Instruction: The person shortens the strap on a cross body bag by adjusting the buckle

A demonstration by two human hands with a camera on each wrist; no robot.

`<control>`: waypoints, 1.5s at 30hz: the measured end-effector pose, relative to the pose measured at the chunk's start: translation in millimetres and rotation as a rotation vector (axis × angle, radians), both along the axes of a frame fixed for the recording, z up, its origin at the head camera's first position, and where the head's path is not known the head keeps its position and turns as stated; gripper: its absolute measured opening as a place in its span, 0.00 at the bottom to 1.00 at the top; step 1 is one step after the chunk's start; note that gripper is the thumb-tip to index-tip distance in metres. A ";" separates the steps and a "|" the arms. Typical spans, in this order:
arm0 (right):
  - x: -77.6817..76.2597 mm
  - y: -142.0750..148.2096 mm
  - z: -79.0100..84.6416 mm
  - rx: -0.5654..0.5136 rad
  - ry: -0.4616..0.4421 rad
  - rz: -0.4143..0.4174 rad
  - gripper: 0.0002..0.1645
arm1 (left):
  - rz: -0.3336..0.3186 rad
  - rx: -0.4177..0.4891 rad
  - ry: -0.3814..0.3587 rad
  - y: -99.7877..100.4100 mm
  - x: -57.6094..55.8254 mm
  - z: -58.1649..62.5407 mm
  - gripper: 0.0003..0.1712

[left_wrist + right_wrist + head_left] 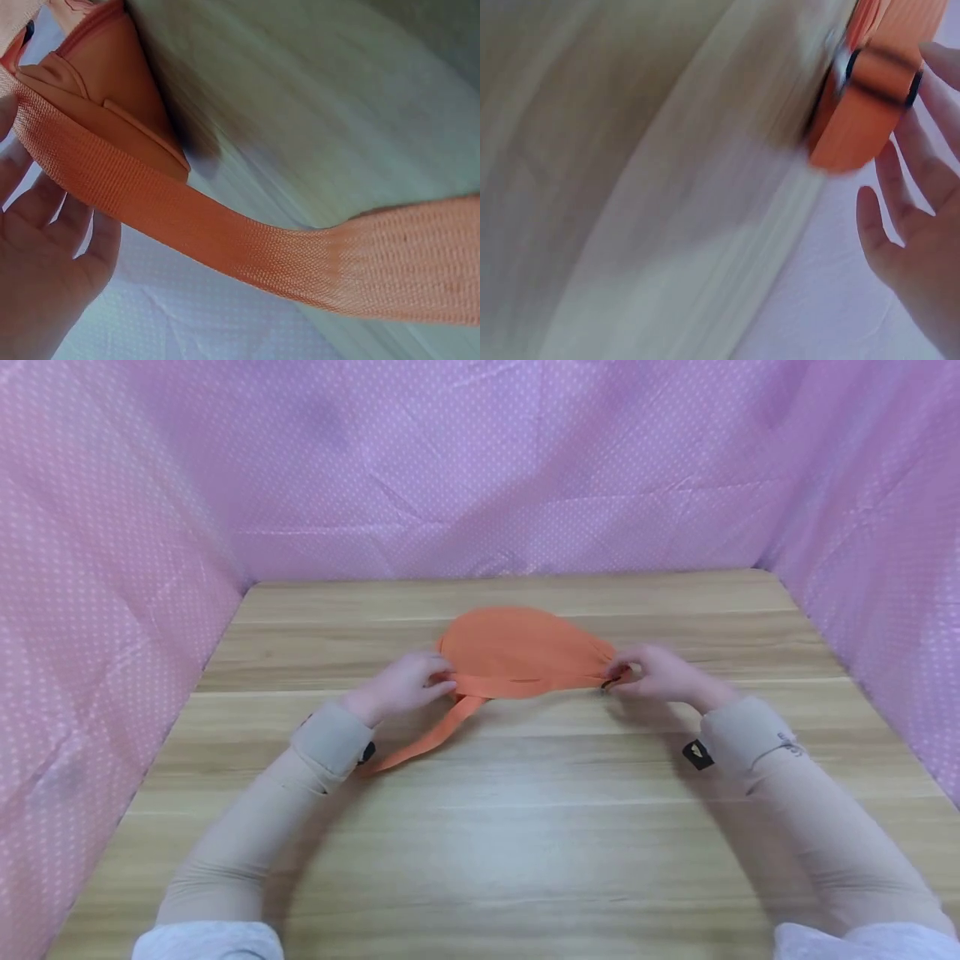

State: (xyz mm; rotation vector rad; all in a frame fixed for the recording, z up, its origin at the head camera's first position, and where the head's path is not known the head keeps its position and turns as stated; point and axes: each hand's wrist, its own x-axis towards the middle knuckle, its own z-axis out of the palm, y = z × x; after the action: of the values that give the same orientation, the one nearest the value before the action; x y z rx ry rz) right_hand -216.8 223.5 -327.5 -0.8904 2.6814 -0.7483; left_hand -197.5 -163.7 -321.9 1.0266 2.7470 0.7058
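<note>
An orange waist bag lies on the wooden table, its rounded side facing away. My left hand holds the bag's left end between thumb and fingers. From there an orange webbing strap trails toward the near left; in the left wrist view the strap crosses in front of the fingers. At the opposite end, my right hand pinches the strap end beside a black slider buckle. The right wrist view shows that buckle with strap looped through it, fingers behind and thumb at its edge.
A light wooden table carries the bag. Pink dotted cloth hangs behind the table and along both sides. Beige sleeves cover both forearms, and a black tag hangs by the right cuff.
</note>
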 end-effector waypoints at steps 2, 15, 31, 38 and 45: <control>2.3 -9.6 2.3 -0.035 0.018 0.017 0.10 | -0.002 0.000 0.014 1.2 2.0 1.8 0.07; 6.2 -64.0 4.9 -0.130 0.077 0.182 0.08 | -0.163 0.049 0.095 32.4 20.3 9.3 0.11; 20.0 -45.9 -3.7 -0.036 0.023 0.166 0.11 | -0.167 0.018 0.040 15.5 28.9 -5.2 0.06; 23.8 -27.6 -8.4 -0.021 0.046 0.183 0.12 | -0.211 -0.044 -0.048 5.9 28.7 -6.7 0.06; 17.2 -2.9 -4.3 0.000 0.085 0.120 0.09 | -0.245 -0.094 -0.067 1.5 23.0 0.0 0.12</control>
State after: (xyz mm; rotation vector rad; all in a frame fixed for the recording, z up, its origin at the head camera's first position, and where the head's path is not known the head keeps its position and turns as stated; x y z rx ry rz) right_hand -199.5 220.6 -331.9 -1.0950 2.6715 -0.6990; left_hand -174.6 -162.2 -321.9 1.2642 2.5129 0.5576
